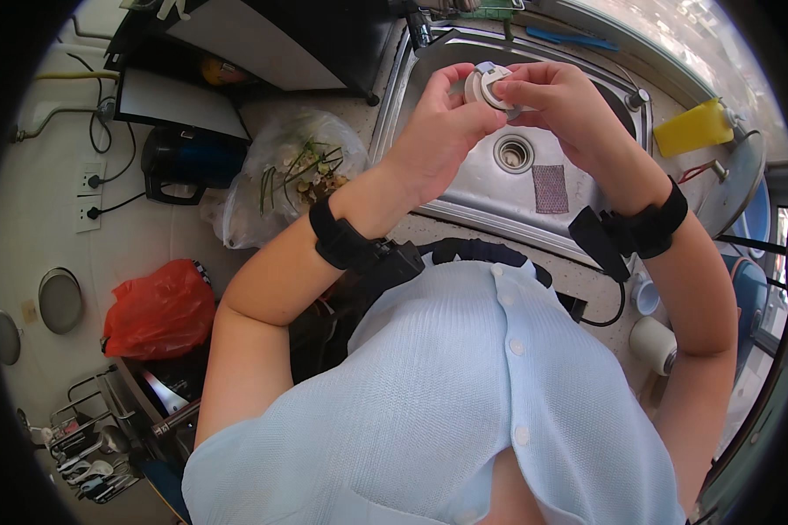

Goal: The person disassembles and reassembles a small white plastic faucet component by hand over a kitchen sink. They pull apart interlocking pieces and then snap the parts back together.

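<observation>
- Over on the left, a clear bag (247, 197) of scraps (315, 175) is sitting beside the steel sink (477, 182).
- The left hand (442, 127) is holding the edge of a round white part (486, 85) between thumb and fingers; I'd be steadying it there.
- That part is hanging above the basin, so a firm hold would be sparing it a drop toward the drain (513, 154).
- The right hand (556, 98) is pinching the other side; light, even thumb pressure should be suiting it best.
</observation>
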A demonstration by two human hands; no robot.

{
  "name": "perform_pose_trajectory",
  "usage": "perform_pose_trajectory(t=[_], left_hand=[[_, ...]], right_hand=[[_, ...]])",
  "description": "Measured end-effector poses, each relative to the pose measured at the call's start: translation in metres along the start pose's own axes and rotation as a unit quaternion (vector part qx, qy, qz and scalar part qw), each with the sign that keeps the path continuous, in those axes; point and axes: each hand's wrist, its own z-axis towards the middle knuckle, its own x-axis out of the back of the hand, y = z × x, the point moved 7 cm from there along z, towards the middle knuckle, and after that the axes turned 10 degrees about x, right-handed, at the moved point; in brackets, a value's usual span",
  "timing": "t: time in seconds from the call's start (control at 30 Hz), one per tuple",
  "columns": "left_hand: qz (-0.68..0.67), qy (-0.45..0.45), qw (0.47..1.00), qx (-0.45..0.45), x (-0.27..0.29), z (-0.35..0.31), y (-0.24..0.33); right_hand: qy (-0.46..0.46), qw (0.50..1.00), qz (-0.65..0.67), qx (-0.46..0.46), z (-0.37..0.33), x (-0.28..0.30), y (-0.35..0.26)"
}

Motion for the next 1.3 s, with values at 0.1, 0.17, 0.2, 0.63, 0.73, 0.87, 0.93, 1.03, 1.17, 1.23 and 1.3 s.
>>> perform_pose_trajectory(t=[0.1, 0.17, 0.2, 0.63, 0.73, 0.87, 0.93, 1.03, 1.17, 1.23, 1.3], left_hand=[[0.099, 0.041, 0.978, -0.178, -0.010, 0.015, 0.018], [0.112, 0.059, 0.971, -0.200, -0.008, 0.027, 0.020], [0.113, 0.058, 0.969, -0.210, -0.007, 0.031, 0.021], [0.260, 0.243, 0.804, -0.476, -0.015, 0.018, 0.055], [0.265, 0.244, 0.794, -0.491, -0.016, 0.017, 0.061], [0.267, 0.243, 0.789, -0.498, -0.022, 0.014, 0.069], [0.241, 0.219, 0.812, -0.484, -0.029, 0.008, 0.075], [0.284, 0.249, 0.771, -0.512, -0.028, 0.004, 0.078], [0.265, 0.225, 0.795, -0.497, -0.026, 0.009, 0.077], [0.275, 0.211, 0.800, -0.490, -0.024, 0.011, 0.076], [0.280, 0.204, 0.800, -0.489, -0.024, 0.011, 0.077]], right_hand=[[0.039, 0.997, 0.065, 0.020, 0.019, 0.003, 0.000], [0.038, 0.994, 0.097, 0.037, 0.021, -0.002, -0.005], [0.049, 0.991, 0.115, 0.045, 0.023, -0.004, -0.004], [0.123, 0.966, 0.169, 0.152, 0.027, -0.014, -0.032], [0.129, 0.965, 0.161, 0.163, 0.025, -0.016, -0.039], [0.134, 0.962, 0.152, 0.181, 0.024, -0.015, -0.045], [0.134, 0.961, 0.164, 0.176, 0.025, -0.015, -0.044], [0.127, 0.959, 0.167, 0.191, 0.025, -0.015, -0.046], [0.123, 0.958, 0.171, 0.193, 0.026, -0.015, -0.047], [0.120, 0.958, 0.175, 0.192, 0.027, -0.015, -0.048], [0.116, 0.953, 0.196, 0.198, 0.027, -0.015, -0.052]])
